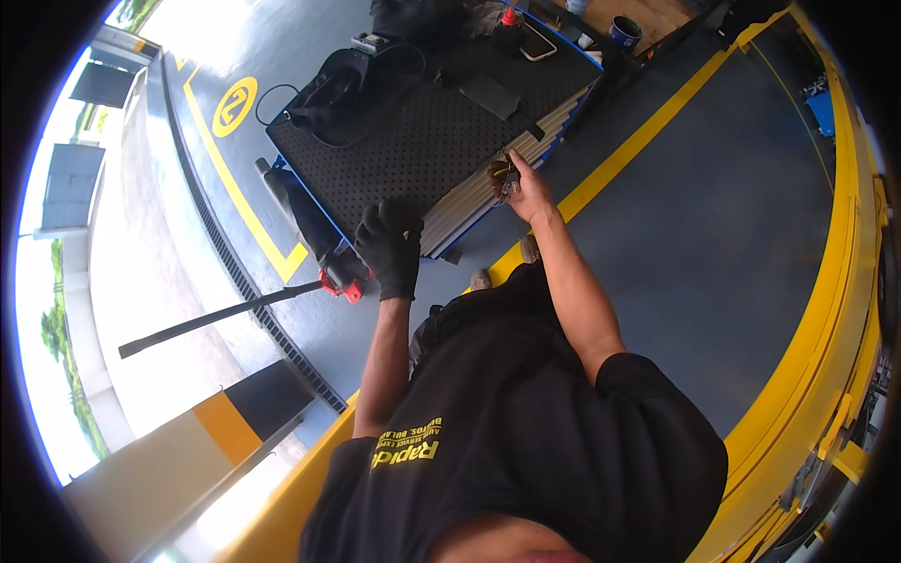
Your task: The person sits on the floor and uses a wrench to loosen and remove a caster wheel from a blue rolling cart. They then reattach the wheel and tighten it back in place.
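Observation:
My left hand [388,246], in a black glove, is by the near left corner of a tool cart [413,159]. Its fingers are curled in, and a tiny yellowish spot shows at them; what they hold is too small to name. My right hand [527,192] is bare and sits over the cart's near edge, beside the grey drawer fronts [469,218]. Between its curled fingers is a small dark and shiny metal piece [510,183], partly hidden, with the thumb or forefinger stretched out past it.
On the cart's black dimpled mat lie a black bag-like item [333,94], a dark flat pad [490,96], a phone [538,42] and a red-capped bottle [509,21]. A red jack [345,284] with a long dark bar [225,319] is left. A yellow frame [807,347] curves along the right.

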`<state>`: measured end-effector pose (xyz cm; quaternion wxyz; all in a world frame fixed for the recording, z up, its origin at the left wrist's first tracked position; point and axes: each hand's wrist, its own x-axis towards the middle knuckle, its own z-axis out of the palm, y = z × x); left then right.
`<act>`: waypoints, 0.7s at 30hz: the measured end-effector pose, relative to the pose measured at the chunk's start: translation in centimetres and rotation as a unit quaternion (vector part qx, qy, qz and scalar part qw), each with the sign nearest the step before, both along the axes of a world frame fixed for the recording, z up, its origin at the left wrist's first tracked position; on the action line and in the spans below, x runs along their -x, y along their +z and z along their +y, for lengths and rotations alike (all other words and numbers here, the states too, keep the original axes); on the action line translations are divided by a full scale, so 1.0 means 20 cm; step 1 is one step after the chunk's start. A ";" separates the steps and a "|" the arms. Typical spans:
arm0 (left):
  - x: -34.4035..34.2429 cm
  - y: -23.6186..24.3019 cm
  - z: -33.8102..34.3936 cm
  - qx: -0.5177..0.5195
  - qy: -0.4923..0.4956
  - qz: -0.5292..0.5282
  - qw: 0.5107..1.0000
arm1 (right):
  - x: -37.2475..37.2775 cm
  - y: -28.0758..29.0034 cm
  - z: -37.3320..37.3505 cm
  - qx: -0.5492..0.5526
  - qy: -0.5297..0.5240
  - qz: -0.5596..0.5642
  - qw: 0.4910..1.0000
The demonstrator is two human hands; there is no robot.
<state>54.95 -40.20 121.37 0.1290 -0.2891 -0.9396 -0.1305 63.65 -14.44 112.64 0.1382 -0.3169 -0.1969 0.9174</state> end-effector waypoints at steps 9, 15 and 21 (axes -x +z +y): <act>0.02 -0.03 0.01 -0.010 -0.012 0.005 1.000 | 0.01 0.01 0.07 -0.408 0.052 -0.206 0.888; 0.07 0.00 0.06 -0.022 -0.030 -0.017 0.999 | 0.02 0.05 -0.01 -0.871 -0.049 -0.337 0.353; 0.09 0.02 0.10 -0.033 -0.023 0.008 0.999 | 0.04 -0.05 0.01 -0.830 -0.051 -0.290 0.474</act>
